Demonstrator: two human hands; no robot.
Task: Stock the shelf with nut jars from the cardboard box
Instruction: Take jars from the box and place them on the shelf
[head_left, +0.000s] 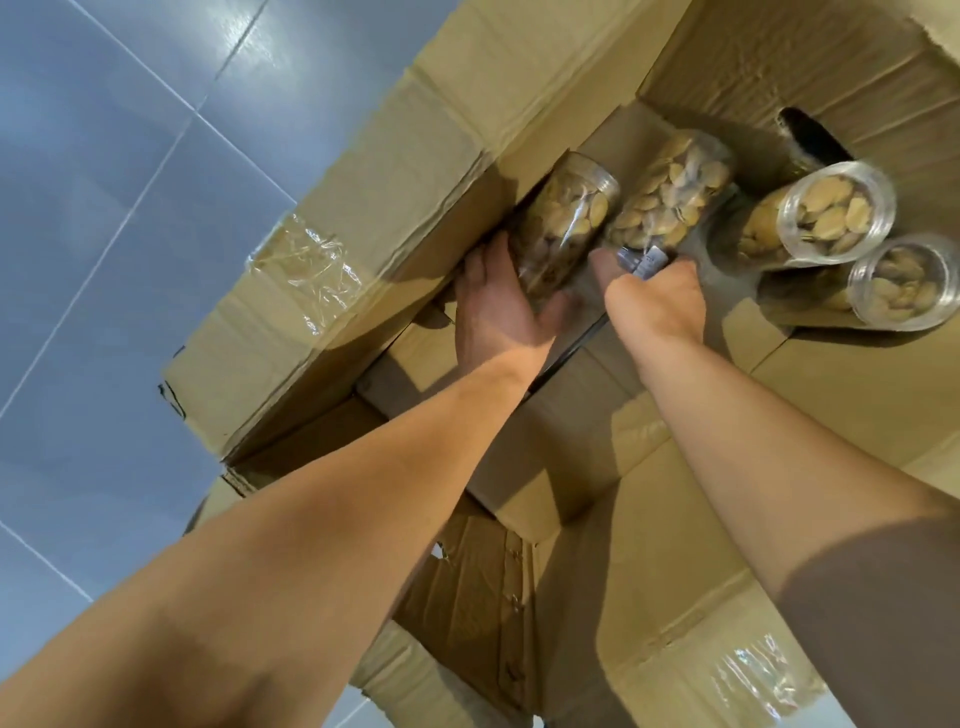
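The blue-grey tiled floor takes up the whole left side of the view, its pale grout lines running diagonally. On it sits one big cardboard box, open at the top, its flaps folded outward — the left flap carries a crinkled patch of clear packing tape, and a second patch of tape shines on the flap nearest the person. An oval hand-hole is cut in the far wall of the box.

Two bare forearms reach down into the box from the bottom of the view. Inside I count four clear plastic jars of pale nuts, all lying on their sides on the cardboard bottom. The left hand is wrapped around the leftmost jar, fingers spread along its side and thumb curled under the near end, so it is clamped on that jar. Just beside it, touching or nearly so, lies the second jar; the right hand closes over its near end, where a bluish label or lid shows between thumb and fingers. The fingertips themselves are tucked out of sight behind the hand, but the grip looks closed on the jar.

The other two jars rest apart from the hands at the right of the box, their round clear ends turned toward me — the third jar and, just below it and touching, the fourth jar.
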